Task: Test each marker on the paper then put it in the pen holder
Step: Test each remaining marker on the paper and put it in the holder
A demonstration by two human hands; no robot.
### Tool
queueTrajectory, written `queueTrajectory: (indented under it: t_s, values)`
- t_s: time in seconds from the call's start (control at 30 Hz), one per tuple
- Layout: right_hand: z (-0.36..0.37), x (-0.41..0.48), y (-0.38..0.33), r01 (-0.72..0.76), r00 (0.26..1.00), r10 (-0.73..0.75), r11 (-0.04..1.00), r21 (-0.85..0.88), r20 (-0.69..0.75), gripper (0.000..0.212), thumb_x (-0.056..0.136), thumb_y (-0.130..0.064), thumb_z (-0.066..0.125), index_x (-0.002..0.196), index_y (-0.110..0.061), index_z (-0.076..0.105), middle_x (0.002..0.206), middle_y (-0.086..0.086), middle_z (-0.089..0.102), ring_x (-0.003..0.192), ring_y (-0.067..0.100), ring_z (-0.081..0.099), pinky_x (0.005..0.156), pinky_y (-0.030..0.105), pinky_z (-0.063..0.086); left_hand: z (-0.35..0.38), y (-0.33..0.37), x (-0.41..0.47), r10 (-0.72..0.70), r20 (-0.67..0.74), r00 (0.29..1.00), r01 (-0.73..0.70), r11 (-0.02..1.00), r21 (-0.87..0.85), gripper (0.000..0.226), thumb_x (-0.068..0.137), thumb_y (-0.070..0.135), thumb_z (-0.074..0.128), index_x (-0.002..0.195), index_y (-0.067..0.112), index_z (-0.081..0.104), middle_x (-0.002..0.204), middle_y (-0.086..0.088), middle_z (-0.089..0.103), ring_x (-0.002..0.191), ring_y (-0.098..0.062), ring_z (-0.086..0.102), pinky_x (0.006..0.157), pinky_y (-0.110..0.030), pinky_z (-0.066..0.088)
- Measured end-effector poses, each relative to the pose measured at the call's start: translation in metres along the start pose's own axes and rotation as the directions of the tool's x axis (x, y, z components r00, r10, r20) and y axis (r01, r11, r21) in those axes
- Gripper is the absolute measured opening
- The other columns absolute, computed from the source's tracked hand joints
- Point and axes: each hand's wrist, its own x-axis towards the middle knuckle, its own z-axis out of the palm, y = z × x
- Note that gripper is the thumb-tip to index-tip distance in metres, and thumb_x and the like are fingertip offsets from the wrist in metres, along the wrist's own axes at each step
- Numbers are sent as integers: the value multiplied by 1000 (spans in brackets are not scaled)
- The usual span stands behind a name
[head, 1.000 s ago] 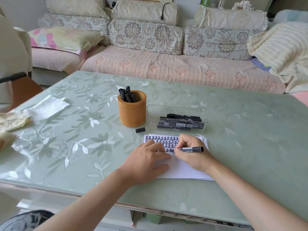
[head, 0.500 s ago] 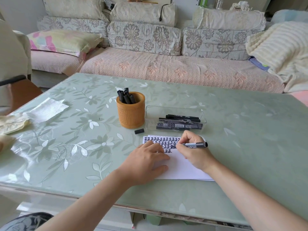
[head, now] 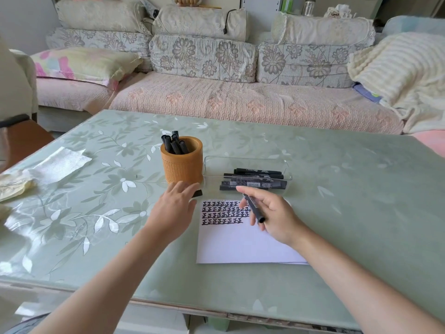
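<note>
Open, empty left hand [head: 175,208] hovers over the cap [head: 198,194] just before the pen holder [head: 181,162] while right hand [head: 274,215] pinches the marker [head: 254,208].

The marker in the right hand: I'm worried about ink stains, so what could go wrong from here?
The marker appears uncapped, its tip by the fingers of the right hand: ink may smear skin or the paper. The left hand reaches for the cap right beside the pen holder and could nudge it.

Black marker [head: 253,209] tilts over the white, part-scribbled paper [head: 240,244]; orange pen holder [head: 183,165], with several capped markers [head: 175,145] inside, stands upright at its eleven o'clock.
</note>
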Motion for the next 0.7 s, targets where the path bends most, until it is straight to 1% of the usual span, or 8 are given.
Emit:
queueTrajectory:
  t_s: [0.13,0.23,0.3,0.37,0.47,0.53,0.57,0.7]
  values:
    - [3,1,-2,-74,997,73,994,76,18,43,104,-6,36,120,-35,63,99,5,59,67,15,58,57,35,48,-3,-2,2,-71,24,997,71,997,5,32,94,23,59,126,21,61,117,0,61,112,-24,51,85,-39,48]
    - [2,1,-4,-63,997,63,998,16,42,28,100,-7,44,104,-28,63,86,5,55,64,16,55,54,31,45,-9,0,5,-143,13,990,143,990,0,19,91,25,63,110,24,67,106,3,63,104,-22,53,68,-32,42]
    - [1,2,-6,-48,999,48,998,-44,2,25,98,-3,47,91,-26,55,79,-3,55,57,12,51,52,26,42,-12,1,5,-180,6,984,180,983,-27,16,91,25,62,107,26,66,102,4,64,100,-22,54,64,-31,41]
    - [1,3,-5,-7,999,3,997,-80,-54,32,94,-1,53,86,-32,50,83,-13,54,60,14,48,56,26,43,-13,3,5,-201,-27,979,198,976,-92,15,92,25,62,107,27,63,98,4,66,93,-22,57,65,-33,46]
    - [-1,6,1,19,989,-42,987,-161,-141,42,84,-5,70,92,-43,56,92,-14,60,69,14,52,72,24,46,-15,9,7,-131,-68,989,113,967,-229,13,92,21,62,104,23,62,93,8,63,80,-13,57,64,-27,43]
    - [-4,8,3,11,980,-55,976,-218,-194,38,81,-9,75,94,-43,63,94,-14,68,85,6,62,82,20,47,-17,18,7,-52,-79,996,25,953,-303,12,91,17,63,101,24,62,93,13,59,78,-2,54,65,-12,38]
    - [-5,8,2,8,976,-61,970,-243,-210,34,82,-11,76,92,-42,66,95,-15,70,90,2,63,85,19,47,-18,22,7,-24,-82,996,-4,946,-324,13,90,17,62,100,25,62,93,14,58,80,0,54,66,-10,39]
    - [-6,8,1,39,963,-136,924,-379,-232,21,84,-15,73,97,-32,72,101,-18,69,97,-3,62,87,12,44,-18,31,2,52,-74,996,-76,930,-360,13,91,16,61,100,26,63,93,15,55,83,-1,56,64,-14,42]
